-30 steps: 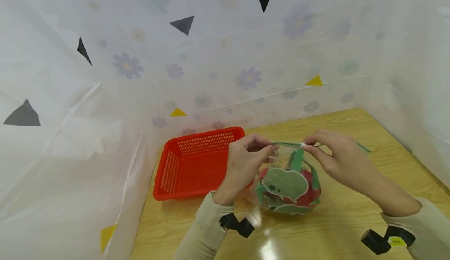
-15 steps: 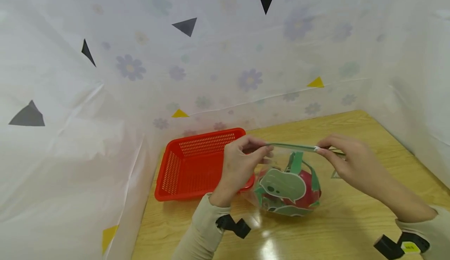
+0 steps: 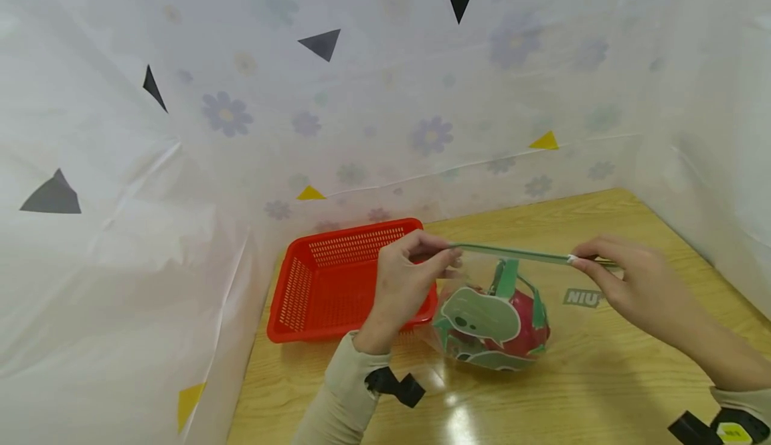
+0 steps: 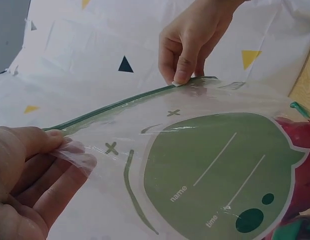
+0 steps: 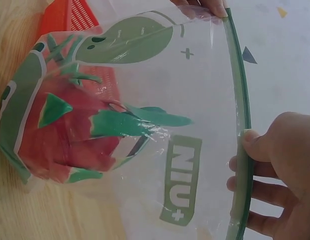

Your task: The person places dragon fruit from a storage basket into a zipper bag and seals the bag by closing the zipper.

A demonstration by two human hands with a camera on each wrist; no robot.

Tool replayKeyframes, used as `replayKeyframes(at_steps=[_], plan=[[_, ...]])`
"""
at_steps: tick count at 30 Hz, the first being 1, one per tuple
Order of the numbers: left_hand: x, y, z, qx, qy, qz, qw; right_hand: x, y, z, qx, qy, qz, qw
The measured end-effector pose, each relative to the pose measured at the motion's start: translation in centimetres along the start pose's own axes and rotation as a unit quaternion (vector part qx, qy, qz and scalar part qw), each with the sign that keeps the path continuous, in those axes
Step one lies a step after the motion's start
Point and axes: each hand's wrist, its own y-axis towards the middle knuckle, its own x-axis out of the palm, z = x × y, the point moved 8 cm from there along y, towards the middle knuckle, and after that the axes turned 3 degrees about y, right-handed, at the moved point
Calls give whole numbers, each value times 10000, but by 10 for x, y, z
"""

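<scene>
A clear zip bag (image 5: 144,90) with green print holds a red dragon fruit (image 5: 69,130) with green scales, its base low over the table. The bag's green zip strip (image 3: 512,252) stretches taut between both hands. My left hand (image 3: 406,274) pinches the strip's left end between thumb and fingers. In the left wrist view, clear film drapes over those fingers. Farther right, my right hand (image 3: 632,284) pinches a small white slider (image 3: 571,259) on the strip. A stretch of strip runs on past the slider beneath the right fingers.
A red plastic basket (image 3: 278,321) with slotted walls stands left of the bag, partly behind the left hand. The wooden table (image 3: 512,411) is bordered by white sheeting (image 3: 373,83) at the back and sides.
My right hand has slid rightward along the strip with the slider, widening the gap between the hands. The left hand has shifted slightly left. The NIU print on the bag has come into view.
</scene>
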Motion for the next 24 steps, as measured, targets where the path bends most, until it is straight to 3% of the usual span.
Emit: replayKeyframes(at_steps=[8,13,20,24], plan=[[-4,-1,-1,4,102,63,9999,-5,-8,13,22,-235,52,9997],[-9,-1,-4,-66,46,219,9997,-9,-16,34,372,-265,82,9989],[-16,2,-8,-101,-3,398,9992,-24,-26,54,418,-594,412,9965],[-15,3,-9,-153,-122,391,9990,-24,-28,60,638,-565,296,9959]])
